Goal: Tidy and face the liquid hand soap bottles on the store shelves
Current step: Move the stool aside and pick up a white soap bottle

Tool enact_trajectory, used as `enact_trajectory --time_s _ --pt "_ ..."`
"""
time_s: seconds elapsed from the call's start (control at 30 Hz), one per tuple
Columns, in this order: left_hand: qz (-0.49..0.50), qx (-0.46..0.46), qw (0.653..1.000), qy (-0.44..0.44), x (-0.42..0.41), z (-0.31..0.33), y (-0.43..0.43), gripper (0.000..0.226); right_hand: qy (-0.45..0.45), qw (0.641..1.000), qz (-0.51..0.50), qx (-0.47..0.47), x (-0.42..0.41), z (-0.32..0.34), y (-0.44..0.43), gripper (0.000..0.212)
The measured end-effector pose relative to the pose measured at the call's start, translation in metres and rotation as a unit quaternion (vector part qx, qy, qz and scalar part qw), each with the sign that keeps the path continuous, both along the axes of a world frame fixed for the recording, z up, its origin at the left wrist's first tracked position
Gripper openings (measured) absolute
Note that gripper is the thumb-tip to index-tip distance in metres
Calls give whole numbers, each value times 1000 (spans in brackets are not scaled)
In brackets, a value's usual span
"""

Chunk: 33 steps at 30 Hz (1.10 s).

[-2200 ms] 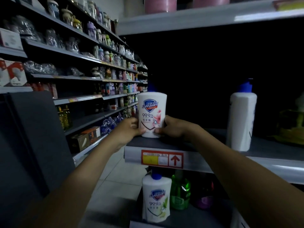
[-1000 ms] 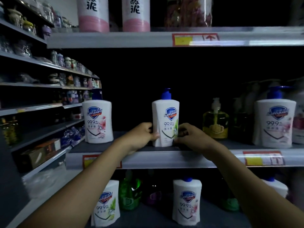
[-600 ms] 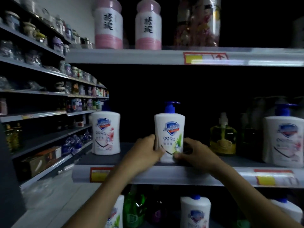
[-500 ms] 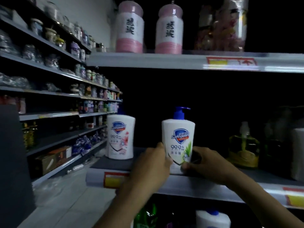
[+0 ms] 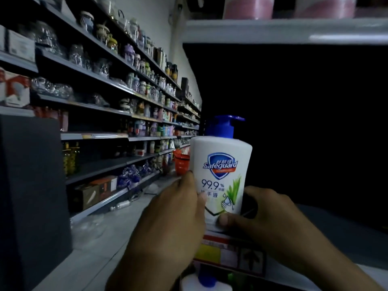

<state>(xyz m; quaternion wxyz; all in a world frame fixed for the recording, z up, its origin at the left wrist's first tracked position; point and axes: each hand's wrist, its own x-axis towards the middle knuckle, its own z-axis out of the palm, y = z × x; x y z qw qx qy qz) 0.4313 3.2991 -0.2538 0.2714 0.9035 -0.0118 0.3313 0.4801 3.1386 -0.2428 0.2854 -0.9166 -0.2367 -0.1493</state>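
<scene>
Bordering a dim aisle [image 5: 94,259], the grey shelf [image 5: 346,223] bears a soap bottle [image 5: 220,164].

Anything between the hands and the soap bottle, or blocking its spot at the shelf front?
Nothing visible. Left hand and right hand both grip the soap bottle, label facing out, above the price tag. The shelf behind is too dark to judge.

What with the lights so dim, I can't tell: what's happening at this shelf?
A person grips a white plastic hand soap bottle with a blue pump in both hands, left hand and right hand, at the front of the grey metal shelf. It is upright, label facing outward, above a red-and-yellow price tag.
</scene>
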Motion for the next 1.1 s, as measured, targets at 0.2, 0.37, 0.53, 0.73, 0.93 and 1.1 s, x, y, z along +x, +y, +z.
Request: enact_trajectory --time_s 0.2,0.37,0.53,0.73,0.93,1.1 --pt "-74 -91 993 27 18 -2 34 107 98 987 65 108 13 11 -2 104" --pt "-315 -265 908 79 50 -21 46 100 225 942 202 145 25 21 5 87" --pt "-372 -271 884 77 53 -25 43 53 200 942 252 93 23 19 17 43" --pt "-385 -317 862 91 51 -34 52 67 169 944 262 110 26 11 27 40" --pt "-361 -314 874 79 49 -36 50 56 140 953 252 94 33 7 32 47" --pt "-374 -289 879 70 46 -36 49 50 144 952 253 92 30 6 30 45"
